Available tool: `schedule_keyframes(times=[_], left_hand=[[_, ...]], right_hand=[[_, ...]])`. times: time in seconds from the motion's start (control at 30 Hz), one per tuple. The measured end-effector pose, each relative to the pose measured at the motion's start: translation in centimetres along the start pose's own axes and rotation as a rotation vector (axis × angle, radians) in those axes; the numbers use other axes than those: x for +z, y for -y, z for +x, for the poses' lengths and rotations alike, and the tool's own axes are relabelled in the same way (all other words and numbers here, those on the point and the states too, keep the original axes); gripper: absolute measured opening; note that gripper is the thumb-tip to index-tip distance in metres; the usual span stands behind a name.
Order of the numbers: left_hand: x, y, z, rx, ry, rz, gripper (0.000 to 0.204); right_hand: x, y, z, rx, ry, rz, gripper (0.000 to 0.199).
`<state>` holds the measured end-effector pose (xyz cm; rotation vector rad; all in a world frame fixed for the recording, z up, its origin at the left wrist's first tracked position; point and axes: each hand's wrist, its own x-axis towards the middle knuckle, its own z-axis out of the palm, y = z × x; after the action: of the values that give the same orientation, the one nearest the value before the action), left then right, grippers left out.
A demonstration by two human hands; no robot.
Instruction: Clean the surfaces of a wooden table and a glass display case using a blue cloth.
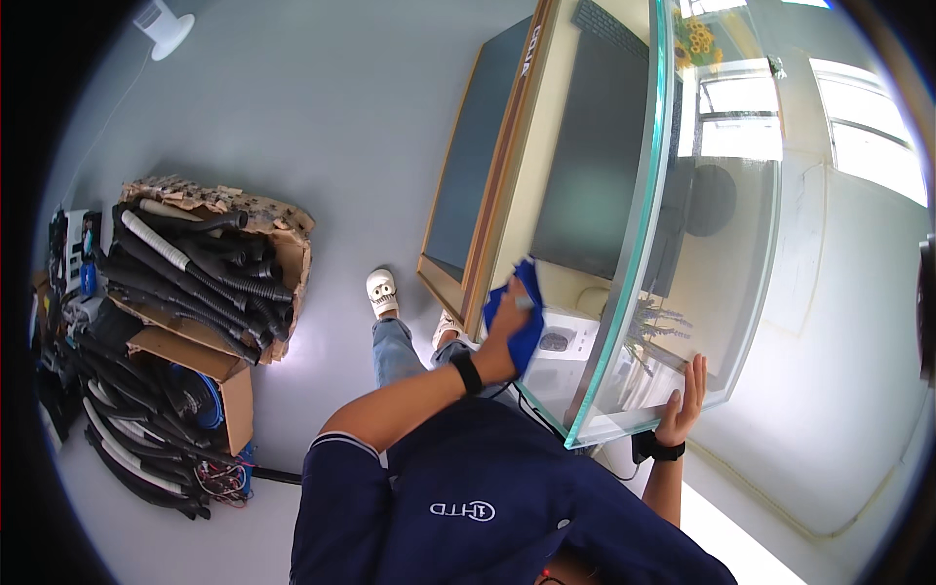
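My left hand (pixel 509 336), with a black band at the wrist, is closed around a crumpled blue cloth (pixel 527 343). The cloth is beside the teal edge of a large clear glass case (pixel 609 336); whether it touches glass I cannot tell. My right hand (pixel 682 402) lies with fingers stretched out against the case's near right corner. A dark flat panel (pixel 595 156) shows by the glass, with a white box-shaped device (pixel 560 341) near the cloth. Purple flower sprigs (pixel 655 325) show through the glass.
A wood-edged cabinet with a dark panel (pixel 478 146) stands left of the case. Cardboard boxes (pixel 237 405) full of black hoses (pixel 185 263) sit on the floor at left. A keyboard (pixel 609 27) and sunflowers (pixel 697 41) are at the far end. A white stand (pixel 166 34) is far left.
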<state>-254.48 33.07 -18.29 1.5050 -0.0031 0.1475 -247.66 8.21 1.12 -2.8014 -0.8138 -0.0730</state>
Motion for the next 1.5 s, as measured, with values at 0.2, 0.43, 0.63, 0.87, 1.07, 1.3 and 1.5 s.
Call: schedule_keyframes(times=[0.2,0.43,0.63,0.87,1.07,1.3,1.5], left_hand=[[-0.3,-6.5,3.2,0.439,0.093,-0.013,0.066],[-3.1,-0.8,13.0,0.369,-0.127,0.022,0.053],[-2.7,15.2,8.8,-0.092,-0.199,0.158,0.055],[-0.1,2.0,0.9,-0.074,0.133,-0.061,0.052],[-2.3,-6.4,8.8,0.475,0.163,-0.079,0.040],[-5.4,-1.5,22.8,0.601,-0.273,-0.023,0.040],[-5.4,16.3,25.3,-0.274,-0.317,-0.439,0.040]], right_hand=[[-0.2,0.2,-0.1,0.007,0.010,-0.053,0.041],[-0.3,-0.1,-0.1,0.015,0.014,-0.040,0.043],[0.3,-0.1,0.1,0.011,0.005,-0.004,0.043],[-0.5,-0.5,-0.8,0.042,0.025,-0.047,0.045],[0.1,-0.5,-0.8,0.059,-0.005,-0.017,0.043],[-0.1,-0.5,-0.8,0.036,-0.009,-0.031,0.042],[0.0,-0.3,-0.8,0.037,-0.008,-0.034,0.042]])
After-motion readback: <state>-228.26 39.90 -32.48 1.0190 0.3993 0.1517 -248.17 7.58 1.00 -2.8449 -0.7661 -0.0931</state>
